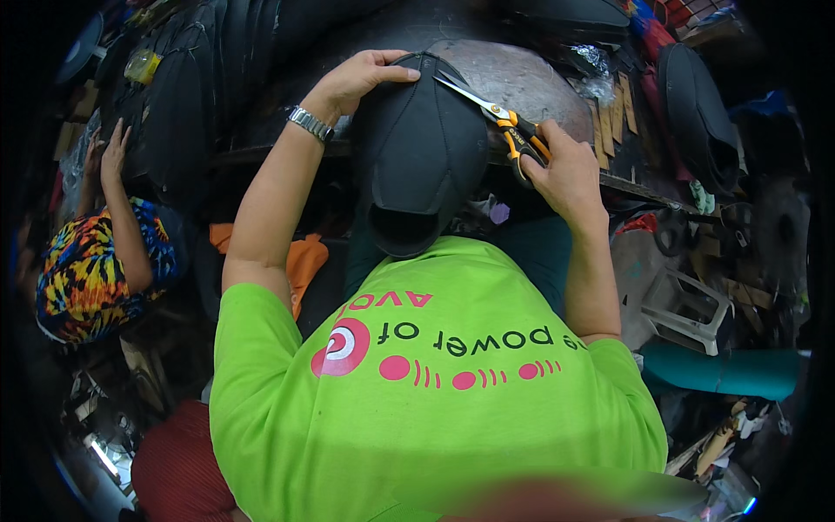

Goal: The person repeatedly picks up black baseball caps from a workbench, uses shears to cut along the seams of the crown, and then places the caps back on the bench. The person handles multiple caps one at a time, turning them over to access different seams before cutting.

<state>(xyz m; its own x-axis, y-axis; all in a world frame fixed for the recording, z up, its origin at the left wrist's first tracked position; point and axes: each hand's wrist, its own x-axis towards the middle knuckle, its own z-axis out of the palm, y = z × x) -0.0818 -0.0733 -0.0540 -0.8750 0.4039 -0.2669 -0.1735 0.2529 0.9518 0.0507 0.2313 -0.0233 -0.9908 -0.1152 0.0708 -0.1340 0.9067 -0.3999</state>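
Observation:
A black sewn cover (413,139) with seams running down it and a gap at its near end lies over the table edge and my lap. My left hand (370,80) pinches its far rim, the thumb on top and the fingers partly hidden behind. In my right hand (567,172) are scissors (513,126) with orange and black handles. Their blades are parted and point left, the tips at the cover's upper right edge close to the left thumb. Whether the blades touch the fabric I cannot tell.
Under the cover's far end is a worn dark work table (531,78) with a rounded pale surface. Similar black pieces (700,117) are stacked left and right. At the left a co-worker in a colourful shirt (109,274) has raised hands. A white plastic stool (687,304) stands at right.

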